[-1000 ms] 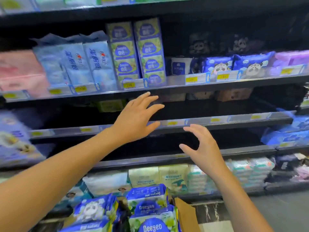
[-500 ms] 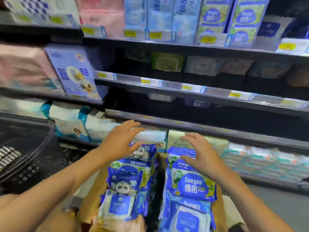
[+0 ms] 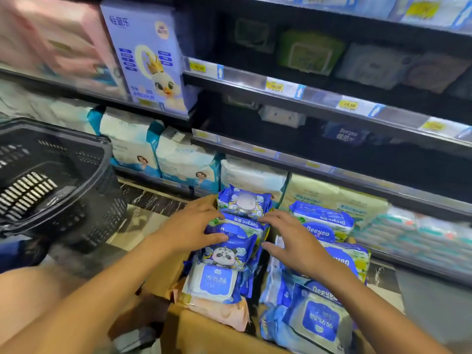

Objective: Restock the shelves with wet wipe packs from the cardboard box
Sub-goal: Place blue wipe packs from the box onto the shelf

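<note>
The left hand [image 3: 189, 226] rests open on wipe packs [image 3: 224, 256] in the cardboard box [image 3: 204, 334]. The right hand [image 3: 296, 244] is open just beside them.

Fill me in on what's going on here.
A person is reaching into a cardboard box full of blue Deeyeo wet wipe packs, in front of shop shelves. The left hand rests on the left stack of packs; the right hand, fingers spread, is beside it. No pack is lifted yet. A black basket sits to the left.
</note>
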